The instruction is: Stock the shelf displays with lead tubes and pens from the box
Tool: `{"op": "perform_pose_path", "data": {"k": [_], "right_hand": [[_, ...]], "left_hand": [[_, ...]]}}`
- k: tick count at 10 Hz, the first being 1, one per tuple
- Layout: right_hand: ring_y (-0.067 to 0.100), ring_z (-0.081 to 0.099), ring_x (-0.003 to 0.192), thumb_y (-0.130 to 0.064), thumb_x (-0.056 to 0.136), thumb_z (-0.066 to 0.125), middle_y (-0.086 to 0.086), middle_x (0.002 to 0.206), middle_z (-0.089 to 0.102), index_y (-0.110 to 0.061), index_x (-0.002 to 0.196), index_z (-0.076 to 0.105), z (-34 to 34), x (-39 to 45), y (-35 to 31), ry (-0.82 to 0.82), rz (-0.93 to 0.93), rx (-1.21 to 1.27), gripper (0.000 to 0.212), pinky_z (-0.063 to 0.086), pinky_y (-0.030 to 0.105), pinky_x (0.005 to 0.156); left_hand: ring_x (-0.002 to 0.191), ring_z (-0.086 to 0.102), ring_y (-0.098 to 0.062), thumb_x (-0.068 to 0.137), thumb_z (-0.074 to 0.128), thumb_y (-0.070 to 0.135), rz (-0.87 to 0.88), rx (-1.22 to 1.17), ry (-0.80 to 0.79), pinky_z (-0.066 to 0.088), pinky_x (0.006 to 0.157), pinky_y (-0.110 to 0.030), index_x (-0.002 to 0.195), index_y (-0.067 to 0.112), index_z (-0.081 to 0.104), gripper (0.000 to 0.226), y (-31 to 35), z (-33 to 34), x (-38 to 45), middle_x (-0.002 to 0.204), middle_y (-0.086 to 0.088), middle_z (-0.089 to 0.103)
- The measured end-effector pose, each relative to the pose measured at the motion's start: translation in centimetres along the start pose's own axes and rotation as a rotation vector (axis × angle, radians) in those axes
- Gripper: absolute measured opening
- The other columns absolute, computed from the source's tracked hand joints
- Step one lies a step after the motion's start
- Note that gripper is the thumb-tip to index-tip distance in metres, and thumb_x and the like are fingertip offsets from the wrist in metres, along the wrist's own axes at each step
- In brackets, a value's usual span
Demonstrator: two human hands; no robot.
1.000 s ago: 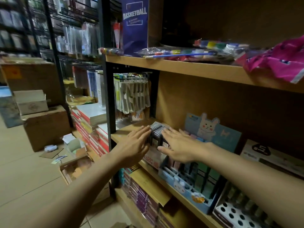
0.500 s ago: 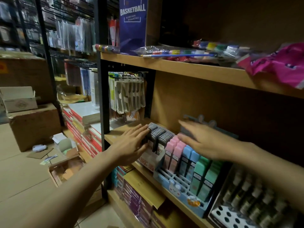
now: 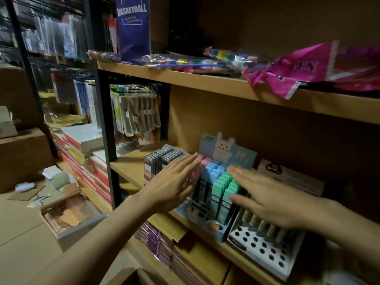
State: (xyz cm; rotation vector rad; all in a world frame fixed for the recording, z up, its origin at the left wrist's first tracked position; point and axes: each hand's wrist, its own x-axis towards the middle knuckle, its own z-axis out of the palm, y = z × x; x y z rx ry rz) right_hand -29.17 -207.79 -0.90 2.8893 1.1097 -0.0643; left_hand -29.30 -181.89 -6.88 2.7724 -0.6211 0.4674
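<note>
Two flat, empty hands are squaring a bunny display (image 3: pixel 207 221): the right hand (image 3: pixel 273 199) is hovering over green lead tubes (image 3: pixel 225 190), the left hand (image 3: pixel 174 182) is pressing the pink ones, risking toppling neighbouring grey tubes (image 3: pixel 162 159).

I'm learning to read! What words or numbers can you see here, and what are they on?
"BASKETBALL": on the tall dark blue box on the upper wooden shelf; the small lines under it are too blurred.
"PEN": on the crumpled pink plastic bag.
"5": black logo on the white cardboard box.
Labels on the pastel lead tubes in the blue bunny display are too small to read.
</note>
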Motion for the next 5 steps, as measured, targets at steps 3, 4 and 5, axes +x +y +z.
{"op": "perform_pose_path", "data": {"k": [3,4,5], "right_hand": [[-0.008,-0.020,0.140,-0.083,0.076,0.007,-0.021,0.155,-0.022,-0.038,0.151,-0.017,2.5,-6.1,2.0,-0.016,0.077,0.048,0.090,-0.009,0.017,0.112],[0.002,-0.005,0.148,-0.067,0.090,0.023,-0.012,0.163,-0.005,-0.034,0.155,-0.001,1.0,-6.5,1.3,0.115,0.128,0.203,0.077,0.001,0.022,0.119],[0.014,0.034,0.140,-0.048,0.099,0.044,-0.007,0.153,0.034,-0.028,0.147,0.037,-2.1,-7.5,0.0,0.343,0.121,0.152,0.053,0.032,0.034,0.114]], "left_hand": [[0.143,-0.013,0.003,0.103,0.028,0.046,0.156,0.030,-0.139,-0.021,0.107,-0.013,0.154,0.034,0.005,0.058,5.6,1.7,1.2,0.161,0.015,-0.004],[0.148,-0.010,-0.008,0.102,0.032,0.045,0.108,0.064,-0.057,-0.020,0.110,-0.016,0.155,0.030,0.007,0.060,6.9,0.2,0.5,0.162,0.010,-0.003],[0.148,0.015,-0.018,0.099,0.045,0.039,0.167,0.230,0.072,0.009,0.117,-0.031,0.151,0.030,0.027,0.056,9.3,-3.1,-1.1,0.161,0.002,0.020]]}}
